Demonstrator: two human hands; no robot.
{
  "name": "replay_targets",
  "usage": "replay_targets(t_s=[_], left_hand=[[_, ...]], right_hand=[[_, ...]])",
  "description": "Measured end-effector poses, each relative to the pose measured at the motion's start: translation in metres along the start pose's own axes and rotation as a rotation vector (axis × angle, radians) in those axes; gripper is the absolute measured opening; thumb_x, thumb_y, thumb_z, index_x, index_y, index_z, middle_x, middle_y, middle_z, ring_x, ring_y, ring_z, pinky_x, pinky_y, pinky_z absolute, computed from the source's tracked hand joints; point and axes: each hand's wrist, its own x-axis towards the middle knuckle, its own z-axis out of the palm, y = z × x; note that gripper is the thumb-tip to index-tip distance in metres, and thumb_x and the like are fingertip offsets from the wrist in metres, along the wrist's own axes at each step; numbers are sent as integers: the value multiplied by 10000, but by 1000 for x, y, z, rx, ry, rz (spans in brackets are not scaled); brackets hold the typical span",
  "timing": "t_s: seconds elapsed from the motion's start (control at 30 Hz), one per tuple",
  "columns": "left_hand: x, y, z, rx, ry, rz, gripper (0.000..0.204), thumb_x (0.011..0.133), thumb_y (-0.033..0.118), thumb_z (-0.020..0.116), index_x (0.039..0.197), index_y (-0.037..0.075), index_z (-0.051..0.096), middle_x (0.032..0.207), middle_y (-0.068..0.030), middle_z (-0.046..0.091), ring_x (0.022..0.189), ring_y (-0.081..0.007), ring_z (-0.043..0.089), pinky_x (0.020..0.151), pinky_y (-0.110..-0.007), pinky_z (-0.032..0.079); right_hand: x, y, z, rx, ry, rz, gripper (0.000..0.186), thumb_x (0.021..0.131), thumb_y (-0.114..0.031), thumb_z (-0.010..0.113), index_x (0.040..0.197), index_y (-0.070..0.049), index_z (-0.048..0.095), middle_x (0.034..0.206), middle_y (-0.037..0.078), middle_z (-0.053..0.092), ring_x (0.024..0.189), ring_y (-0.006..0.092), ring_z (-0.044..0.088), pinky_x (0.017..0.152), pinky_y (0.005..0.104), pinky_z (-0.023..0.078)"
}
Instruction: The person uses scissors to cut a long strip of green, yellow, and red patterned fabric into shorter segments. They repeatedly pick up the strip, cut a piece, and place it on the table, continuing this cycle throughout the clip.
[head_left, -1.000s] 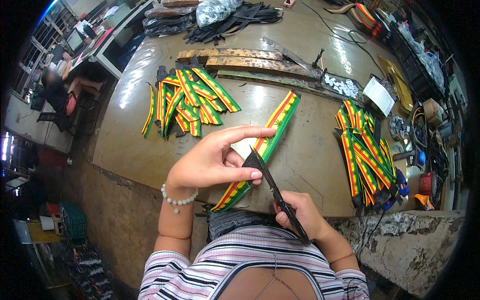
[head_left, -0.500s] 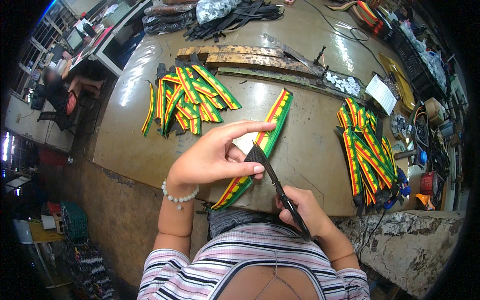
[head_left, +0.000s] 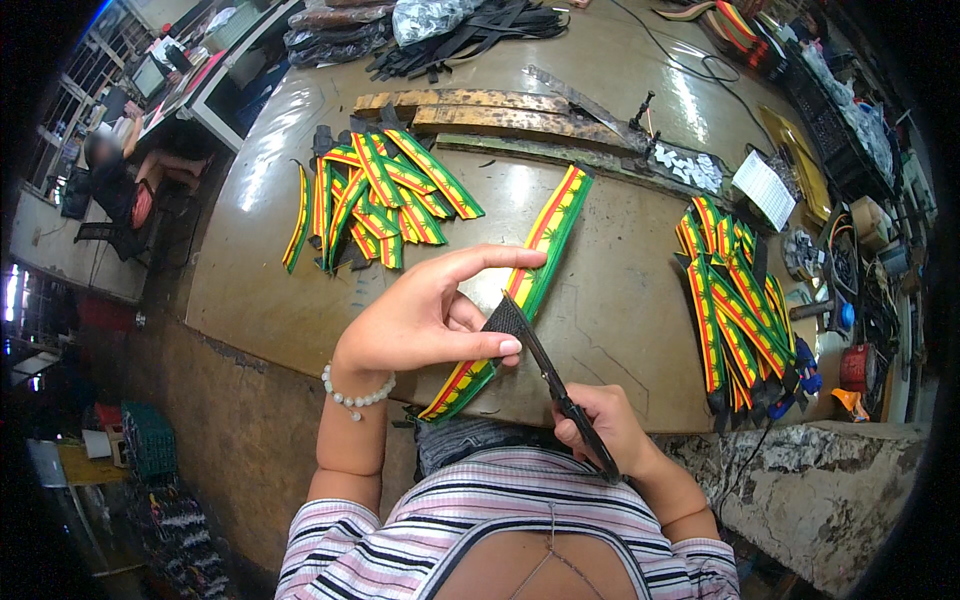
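Observation:
My left hand [head_left: 425, 312] pinches a woven strap [head_left: 557, 228] striped in yellow, red and green, with dark leaf shapes. Its index finger lies along the strap, and the thumb presses on a black mesh-like end [head_left: 507, 320]. The strap slants across the table's near part, its lower part showing below my thumb. Black-handled scissors [head_left: 576, 408] are in my right hand [head_left: 612, 428], fingers wrapped round the handles. Their blades point up and left along the black end's right edge. How far apart the blades are is hard to make out.
Similar straps lie in a left pile [head_left: 372, 200] and a right pile [head_left: 735, 305] on the table [head_left: 620, 270]. Long wooden bars [head_left: 500, 115] stretch across behind, near small white pieces [head_left: 690, 168]. Black strips [head_left: 475, 38] lie far back. A person [head_left: 115, 165] sits far left.
The striped strap has shifted slightly up, and its black end slightly left. The scissor blades have moved a little left and down with it. Both hands keep their holds.

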Motion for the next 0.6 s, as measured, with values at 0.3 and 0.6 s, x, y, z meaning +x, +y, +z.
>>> replay_targets(t_s=[0.3,0.6], left_hand=[[-4,-4,-12,82,-69,-3,711,752,-60,768,1383,-45,441,1408,-138,474,741,-72,672,555,-149,517],[-8,-7,-14,128,-100,9,734,739,-55,780,1394,-22,449,1394,-122,492,686,-13,620,515,-132,471]], right_hand=[[0,-5,-5,-109,-7,7,392,831,-329,753,740,-3,557,601,120,456,530,196,398,504,333,391],[5,8,2,-219,-63,-115,337,827,-283,714,824,1,534,677,175,491,589,307,495,572,381,430]])
